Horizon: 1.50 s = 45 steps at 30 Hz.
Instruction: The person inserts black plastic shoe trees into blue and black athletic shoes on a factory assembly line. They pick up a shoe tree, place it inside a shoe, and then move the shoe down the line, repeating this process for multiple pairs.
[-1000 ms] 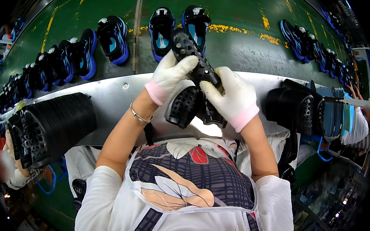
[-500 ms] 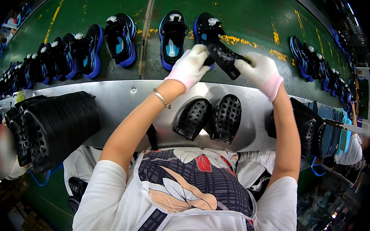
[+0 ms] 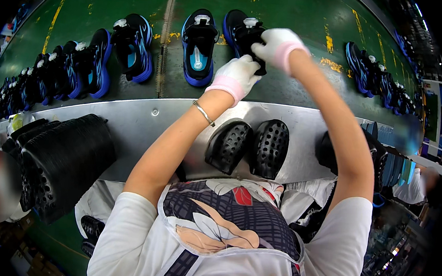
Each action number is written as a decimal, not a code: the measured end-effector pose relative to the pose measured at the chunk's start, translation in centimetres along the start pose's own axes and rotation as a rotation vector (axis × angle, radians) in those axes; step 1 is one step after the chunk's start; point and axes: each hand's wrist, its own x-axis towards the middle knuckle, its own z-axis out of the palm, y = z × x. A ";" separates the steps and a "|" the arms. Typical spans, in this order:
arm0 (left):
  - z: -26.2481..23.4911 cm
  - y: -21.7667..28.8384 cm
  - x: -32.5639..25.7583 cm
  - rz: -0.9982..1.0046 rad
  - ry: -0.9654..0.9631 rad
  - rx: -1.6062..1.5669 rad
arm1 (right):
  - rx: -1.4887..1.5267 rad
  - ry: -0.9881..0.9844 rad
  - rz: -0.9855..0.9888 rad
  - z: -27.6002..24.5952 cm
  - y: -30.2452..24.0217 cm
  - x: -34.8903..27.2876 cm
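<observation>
A black sneaker with a blue sole (image 3: 232,30) rests on the green conveyor, and both my gloved hands are at its opening. My left hand (image 3: 239,73) is closed at the heel end of this shoe. Bent over the opening, my right hand (image 3: 278,45) has its fingers closed on a black perforated plastic shoe insert, mostly hidden by the glove and the shoe. The matching sneaker (image 3: 198,46) stands just to the left, its light blue insole showing. Two more black perforated shoe inserts (image 3: 229,146) (image 3: 270,147) lie side by side on the metal ledge in front of me.
On the metal ledge (image 3: 154,125), a stack of nested black inserts (image 3: 71,161) stands at left; more dark inserts (image 3: 327,151) are at right, partly behind my arm. Rows of sneakers line the green conveyor (image 3: 301,10) at left (image 3: 100,63) and right (image 3: 356,68).
My right hand has moved up and left to the sneaker's opening, taking the insert along. My left hand has shifted slightly right and down. The sneakers nearest me have slid slightly left.
</observation>
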 end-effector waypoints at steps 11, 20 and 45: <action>-2.1 -1.3 2.0 -0.212 -0.254 -0.016 | -0.031 0.110 -0.011 2.2 -4.6 2.4; -1.0 -1.9 1.3 -0.165 -0.162 -0.030 | 0.013 0.141 0.011 2.4 -4.6 2.3; -12.8 -11.0 -0.1 -0.684 -0.173 0.270 | 0.161 0.048 0.056 4.0 -3.5 4.2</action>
